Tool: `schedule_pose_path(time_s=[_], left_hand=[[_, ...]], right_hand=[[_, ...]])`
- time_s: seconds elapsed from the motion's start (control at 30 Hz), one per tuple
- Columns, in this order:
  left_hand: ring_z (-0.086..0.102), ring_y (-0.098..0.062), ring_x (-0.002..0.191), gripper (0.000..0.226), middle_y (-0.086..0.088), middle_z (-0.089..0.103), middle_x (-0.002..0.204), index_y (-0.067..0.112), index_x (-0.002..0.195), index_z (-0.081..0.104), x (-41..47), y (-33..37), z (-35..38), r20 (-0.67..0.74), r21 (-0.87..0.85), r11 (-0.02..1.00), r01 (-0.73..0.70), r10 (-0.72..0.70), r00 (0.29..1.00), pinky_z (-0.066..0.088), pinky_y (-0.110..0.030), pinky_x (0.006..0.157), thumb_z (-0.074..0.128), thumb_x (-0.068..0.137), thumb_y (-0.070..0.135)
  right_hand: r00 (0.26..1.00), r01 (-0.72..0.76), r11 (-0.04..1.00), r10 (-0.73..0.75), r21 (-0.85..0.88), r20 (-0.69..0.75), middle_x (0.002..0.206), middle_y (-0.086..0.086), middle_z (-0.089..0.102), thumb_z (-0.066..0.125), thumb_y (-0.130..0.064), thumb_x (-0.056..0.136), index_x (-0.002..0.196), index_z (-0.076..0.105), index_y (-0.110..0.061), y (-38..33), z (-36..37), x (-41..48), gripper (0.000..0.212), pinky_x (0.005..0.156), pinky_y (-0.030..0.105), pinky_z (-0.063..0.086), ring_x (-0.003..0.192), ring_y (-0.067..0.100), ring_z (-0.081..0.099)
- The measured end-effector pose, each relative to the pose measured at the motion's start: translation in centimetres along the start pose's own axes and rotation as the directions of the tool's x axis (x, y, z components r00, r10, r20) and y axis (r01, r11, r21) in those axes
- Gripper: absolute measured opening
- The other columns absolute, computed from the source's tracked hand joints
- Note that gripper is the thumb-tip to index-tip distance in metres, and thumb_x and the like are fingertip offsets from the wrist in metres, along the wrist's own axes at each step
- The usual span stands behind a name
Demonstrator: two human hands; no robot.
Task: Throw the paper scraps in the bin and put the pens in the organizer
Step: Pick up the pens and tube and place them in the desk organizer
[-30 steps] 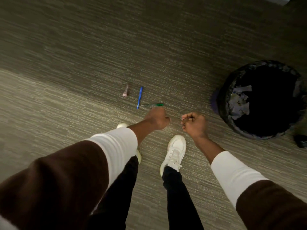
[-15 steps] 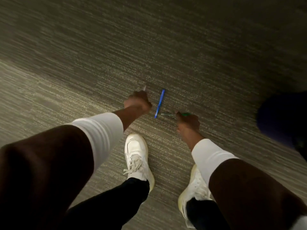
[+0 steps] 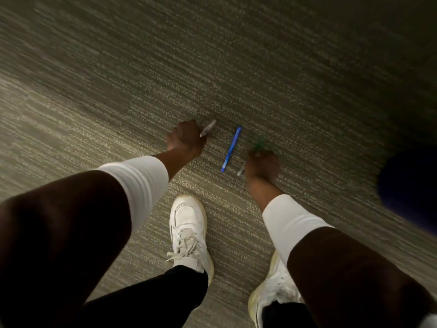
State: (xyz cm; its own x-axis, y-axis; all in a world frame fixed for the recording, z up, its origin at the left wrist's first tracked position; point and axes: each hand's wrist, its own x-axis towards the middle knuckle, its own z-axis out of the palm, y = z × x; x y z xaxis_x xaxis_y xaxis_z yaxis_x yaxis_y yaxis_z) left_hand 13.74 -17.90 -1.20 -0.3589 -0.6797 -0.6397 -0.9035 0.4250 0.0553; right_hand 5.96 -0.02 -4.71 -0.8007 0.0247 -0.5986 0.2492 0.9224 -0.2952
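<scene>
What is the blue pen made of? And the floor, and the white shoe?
The blue pen looks like smooth plastic: one even bright colour, thin and straight. The floor looks like short-pile carpet, with a flecked, striped weave and no shine. The white shoe looks like leather or faux leather, I can't tell which, with smooth stitched panels, woven fabric laces and a slightly yellowed sole that is probably rubber.

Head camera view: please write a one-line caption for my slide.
Left hand grips a grey pen, right hand a green-capped pen; a blue plastic pen lies between them on carpet.
</scene>
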Motion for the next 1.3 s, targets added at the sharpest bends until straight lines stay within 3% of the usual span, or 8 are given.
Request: schedule_pose_path(time_s=[0.13, 0.3, 0.53, 0.77, 0.87, 1.03, 1.2, 1.3], left_hand=[[0.072, -0.037, 0.112, 0.044, -0.011, 0.073, 0.12, 0.021, 0.12, 0.07, -0.5, -0.6, -0.4, -0.001, 0.047, 0.998, -0.046, 0.046, 0.999, 0.059, -0.042, 0.088, 0.069, 0.092, 0.055], [0.068, -0.039, 0.112, 0.055, -0.017, 0.069, 0.123, 0.013, 0.121, 0.066, -1.2, -1.9, -1.3, -0.011, -0.059, 0.996, -0.073, 0.073, 0.997, 0.053, -0.039, 0.077, 0.087, 0.081, 0.043], [0.068, -0.026, 0.069, 0.048, -0.005, 0.072, 0.085, 0.016, 0.094, 0.055, -2.2, -3.9, -2.1, -0.088, -0.218, 0.954, -0.207, 0.192, 0.977, 0.037, -0.022, 0.05, 0.095, 0.069, 0.023], [0.067, -0.021, 0.068, 0.046, 0.0, 0.073, 0.082, 0.019, 0.098, 0.06, -6.2, -3.8, -3.1, -0.135, -0.229, 0.942, -0.244, 0.218, 0.967, 0.043, -0.023, 0.052, 0.096, 0.072, 0.032], [0.074, -0.023, 0.078, 0.038, -0.003, 0.08, 0.093, 0.02, 0.103, 0.069, -9.4, -3.0, -4.5, -0.153, -0.21, 0.941, -0.265, 0.236, 0.96, 0.061, -0.034, 0.067, 0.093, 0.077, 0.032], [0.075, -0.026, 0.087, 0.031, -0.004, 0.078, 0.103, 0.021, 0.111, 0.074, -15.5, -1.0, -8.0, -0.199, -0.243, 0.919, -0.312, 0.268, 0.943, 0.064, -0.04, 0.076, 0.088, 0.084, 0.027], [0.073, -0.029, 0.087, 0.031, -0.008, 0.071, 0.103, 0.018, 0.112, 0.078, -22.1, 1.7, -12.5, -0.224, -0.387, 0.867, -0.315, 0.243, 0.944, 0.06, -0.038, 0.083, 0.087, 0.083, 0.024], [0.072, -0.025, 0.084, 0.033, -0.007, 0.068, 0.104, 0.014, 0.106, 0.076, -26.1, 3.5, -15.7, -0.193, -0.478, 0.826, -0.3, 0.234, 0.953, 0.061, -0.041, 0.082, 0.092, 0.079, 0.024]], right_hand=[[0.993, 0.097, 0.992, -0.102, 0.083, 0.058, 0.106, 0.012, 0.076, 0.076, -0.038, 0.088, 0.088, 0.066, -0.015, -2.7, 0.7, -0.4, 0.025, 0.073, 0.029, 0.037, 0.102, 0.034, 0.071], [0.98, 0.158, 0.984, -0.146, -0.08, 0.135, 0.121, 0.013, 0.074, 0.075, -0.029, 0.09, 0.112, 0.071, -0.01, -4.7, 1.4, -0.7, 0.03, 0.081, 0.034, 0.053, 0.114, 0.035, 0.071], [0.971, 0.227, 0.962, -0.211, -0.149, 0.112, 0.117, 0.016, 0.075, 0.069, -0.024, 0.091, 0.114, 0.064, -0.01, -4.8, 1.6, -1.1, 0.027, 0.087, 0.04, 0.056, 0.111, 0.038, 0.071], [0.951, 0.236, 0.97, -0.217, -0.063, 0.22, 0.101, 0.007, 0.081, 0.083, -0.018, 0.081, 0.093, 0.078, -0.018, -3.0, -1.5, -3.0, 0.013, 0.083, 0.041, 0.063, 0.093, 0.029, 0.078], [0.944, 0.234, 0.972, -0.224, -0.013, 0.243, 0.091, 0.006, 0.082, 0.081, -0.014, 0.081, 0.082, 0.078, -0.018, -1.5, -4.7, -4.8, 0.004, 0.078, 0.04, 0.064, 0.084, 0.027, 0.078], [0.925, 0.274, 0.958, -0.286, 0.079, 0.249, 0.068, -0.007, 0.068, 0.086, -0.016, 0.078, 0.073, 0.067, -0.026, 0.1, -11.7, -8.9, 0.022, 0.068, 0.028, 0.05, 0.066, 0.017, 0.063], [0.929, 0.226, 0.95, -0.277, 0.217, 0.246, 0.074, 0.009, 0.072, 0.082, -0.01, 0.083, 0.074, 0.068, -0.011, 0.7, -20.3, -13.7, 0.017, 0.076, 0.056, 0.061, 0.075, 0.032, 0.073], [0.928, 0.23, 0.938, -0.292, 0.26, 0.231, 0.071, 0.001, 0.07, 0.08, -0.008, 0.085, 0.073, 0.066, -0.012, 0.2, -25.9, -16.9, 0.019, 0.075, 0.056, 0.06, 0.073, 0.029, 0.073]])
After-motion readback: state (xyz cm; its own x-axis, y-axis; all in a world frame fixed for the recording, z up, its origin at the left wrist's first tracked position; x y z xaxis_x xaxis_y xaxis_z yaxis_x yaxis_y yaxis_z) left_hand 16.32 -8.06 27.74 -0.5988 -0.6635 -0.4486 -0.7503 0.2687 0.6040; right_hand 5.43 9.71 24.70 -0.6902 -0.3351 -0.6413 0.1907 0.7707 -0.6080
